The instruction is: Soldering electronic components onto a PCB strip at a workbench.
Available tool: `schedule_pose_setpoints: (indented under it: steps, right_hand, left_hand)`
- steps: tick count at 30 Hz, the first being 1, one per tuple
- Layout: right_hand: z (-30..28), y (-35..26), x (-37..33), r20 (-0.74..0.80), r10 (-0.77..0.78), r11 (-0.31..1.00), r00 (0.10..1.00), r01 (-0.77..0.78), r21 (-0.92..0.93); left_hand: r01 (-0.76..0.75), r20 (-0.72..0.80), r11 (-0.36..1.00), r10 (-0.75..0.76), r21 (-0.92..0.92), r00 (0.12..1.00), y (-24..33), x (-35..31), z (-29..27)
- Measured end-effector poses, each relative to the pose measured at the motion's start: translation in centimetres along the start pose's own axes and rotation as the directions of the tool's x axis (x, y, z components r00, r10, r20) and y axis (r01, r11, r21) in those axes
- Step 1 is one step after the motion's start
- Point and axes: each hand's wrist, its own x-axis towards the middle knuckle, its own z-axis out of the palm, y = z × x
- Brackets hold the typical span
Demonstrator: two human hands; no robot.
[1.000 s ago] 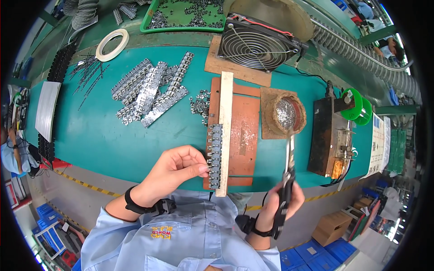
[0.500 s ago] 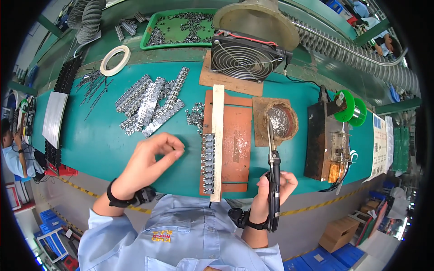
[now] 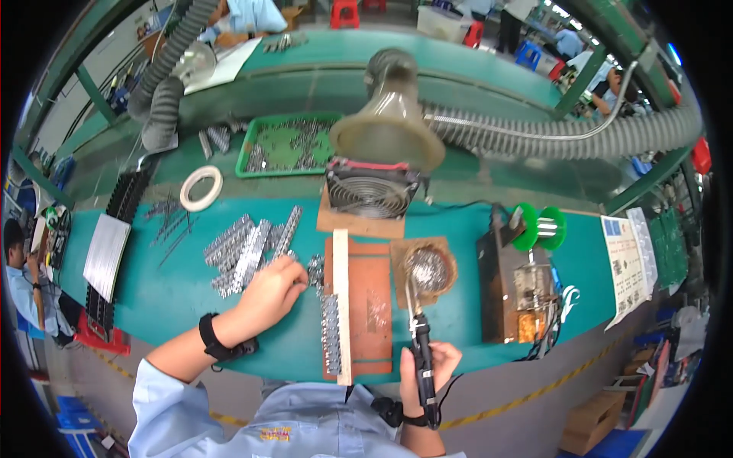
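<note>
My left hand [image 3: 272, 299], its fingers curled and drawn together, is beside a small heap of loose metal parts [image 3: 315, 269]; what its fingertips hold, if anything, is hidden. Just beyond it lies a pile of metal component strips [image 3: 246, 248]. In my right hand [image 3: 435, 365] is a soldering iron [image 3: 421, 353] with a black handle, pointing away from me. Its tip reaches the near left rim of a round pot [image 3: 429, 271] of silvery metal. Between my hands, a row of small dark components [image 3: 330, 336] lines the left side of a pale wooden bar [image 3: 341, 305] on a reddish-brown board [image 3: 374, 305].
Behind the board stand a black fan [image 3: 370, 191] and a fume hood [image 3: 389, 137] with a ridged hose. A dark metal box [image 3: 500, 286] with a green wire spool [image 3: 538, 227] is at the right. Far left are a tape roll [image 3: 201, 188] and a green parts tray [image 3: 243, 160].
My view has tilted up, showing more of the far bench. My left hand has moved away from me toward the loose parts, its fingers closing. My right hand still holds the soldering iron at the pot.
</note>
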Motion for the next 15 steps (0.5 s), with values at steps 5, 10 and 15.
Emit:
schedule_pose_setpoints:
  steps: [5,10,15]
  right_hand:
    - [-1.8,-0.8,-0.6,-0.016,0.022,0.999,1.0,-0.023,-0.027]
    - [-2.3,-1.6,-0.8,-0.036,-0.009,0.999,0.999,0.008,-0.04]
    - [-1.7,-0.9,-1.1,-0.018,-0.006,0.999,1.0,0.006,-0.038]
  left_hand:
    - [-0.076,-0.033,0.997,0.076,-0.009,0.997,2.2,-0.3,0.0]
    - [0.035,-0.097,0.993,-0.046,-0.116,0.994,3.2,-1.7,-0.1]
    - [0.069,-0.113,0.98,-0.091,-0.184,0.989,5.5,-4.5,-2.3]
